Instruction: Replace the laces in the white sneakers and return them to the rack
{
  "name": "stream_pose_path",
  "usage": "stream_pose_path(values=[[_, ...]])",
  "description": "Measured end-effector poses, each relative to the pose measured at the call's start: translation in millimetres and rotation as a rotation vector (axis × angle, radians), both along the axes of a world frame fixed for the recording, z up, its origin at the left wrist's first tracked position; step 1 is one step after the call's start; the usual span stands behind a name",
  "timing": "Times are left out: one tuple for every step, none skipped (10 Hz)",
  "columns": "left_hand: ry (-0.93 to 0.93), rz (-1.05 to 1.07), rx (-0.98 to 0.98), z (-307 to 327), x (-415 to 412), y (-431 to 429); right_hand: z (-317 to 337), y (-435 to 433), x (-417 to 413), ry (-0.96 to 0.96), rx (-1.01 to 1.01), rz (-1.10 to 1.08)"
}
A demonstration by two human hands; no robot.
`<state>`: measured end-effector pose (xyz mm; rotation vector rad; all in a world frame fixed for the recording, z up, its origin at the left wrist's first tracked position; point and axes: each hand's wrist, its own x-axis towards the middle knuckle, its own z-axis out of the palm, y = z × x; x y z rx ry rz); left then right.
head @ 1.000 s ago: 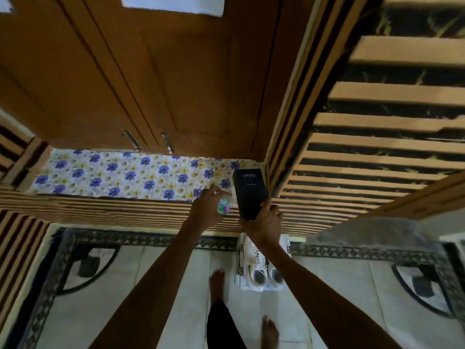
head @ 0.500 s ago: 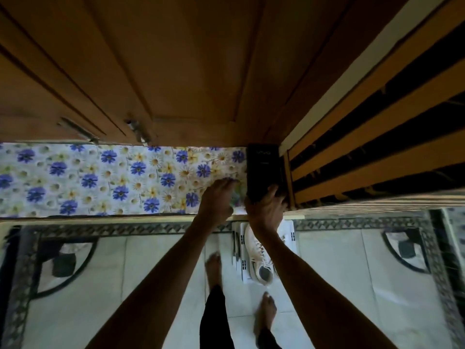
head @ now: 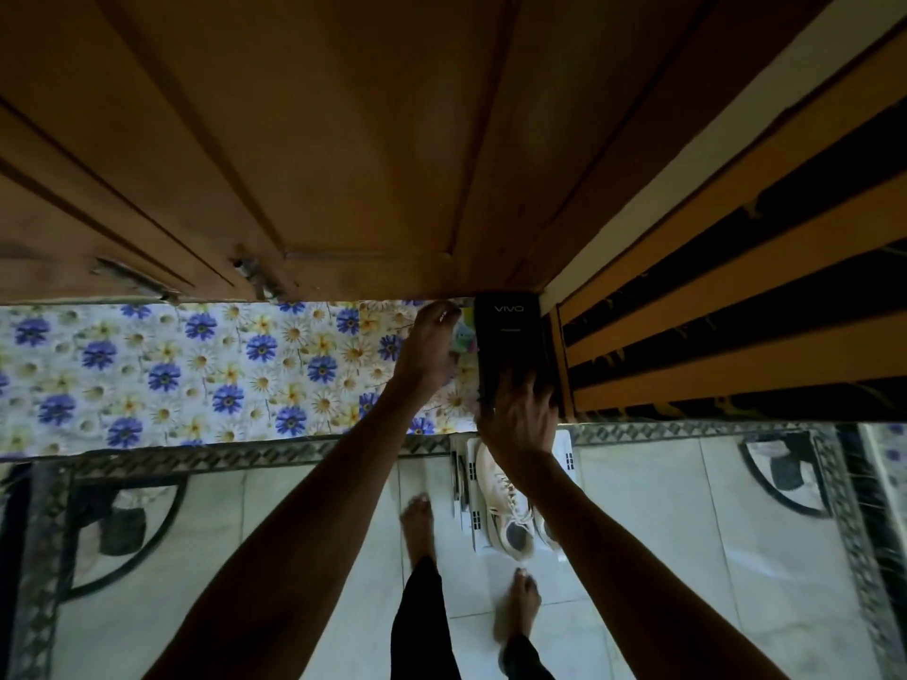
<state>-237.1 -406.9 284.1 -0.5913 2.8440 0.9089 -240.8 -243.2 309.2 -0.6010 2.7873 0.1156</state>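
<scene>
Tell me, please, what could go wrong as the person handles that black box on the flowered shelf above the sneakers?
1. The black vivo box lies by the shelf's front edge, under the right hand; if it slips, it could fall onto the white sneakers on the white rack below.
2. The left hand rests by a small colourful item, which could get knocked off.
3. Bare feet stand beside the rack, so a falling box might hit them.

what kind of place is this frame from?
Likely a home, perhaps an entryway or bedroom: wooden cabinet doors above a flower-print covered shelf, patterned tiled floor, bare feet, and white sneakers on a white rack.
</scene>
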Motion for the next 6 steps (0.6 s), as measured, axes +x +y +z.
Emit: stream_pose_path(values=[[0.002,0.014,-0.031,-3.4,-4.1,-3.2,-1.5,2.1,-0.5,-0.023,0.015,0.017],[0.013,0.034,-0.029,-0.2,-5.8,-5.9,-4.2,2.9,0.4,-0.029,0.034,0.024],[0.036,0.012,-0.076,-1.1,-8.0,-10.1,-3.8,5.6,0.2,-0.012,0.0,0.032],[0.011,-0.027,-0.143,2.4,-3.8,-7.4,4.4,9.2,-0.8,-0.042,-0.038,0.054],[0.026,-0.041,-0.216,1.6,0.4,-4.9,14.3,17.5,-8.2,-0.1,-0.051,0.1],[0.089,-0.04,-0.201,18.4,13.7,6.3,31.4,33.0,-9.9,-0.08,-0.195,0.096]])
